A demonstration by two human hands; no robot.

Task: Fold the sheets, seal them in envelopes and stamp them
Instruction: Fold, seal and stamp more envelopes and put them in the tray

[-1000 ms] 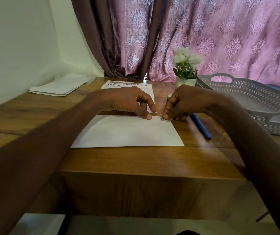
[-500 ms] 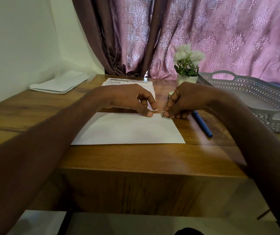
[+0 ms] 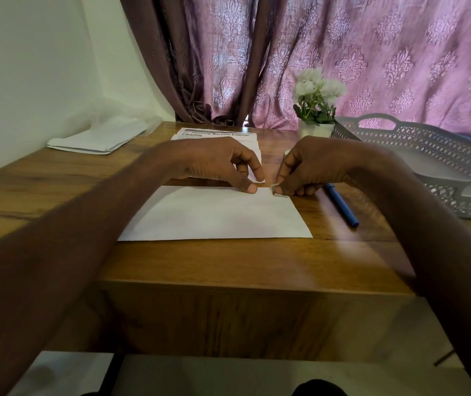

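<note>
Pinching a small serrated stamp (image 3: 279,193) at the white envelope's (image 3: 217,214) corner

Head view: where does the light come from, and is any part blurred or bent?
Head view: daylight glows through the pink curtain, leaving a soft sheen on the table; the near forearms are smeared and stretched by the wide lens; the envelope and the stamp look fairly sharp.
</note>
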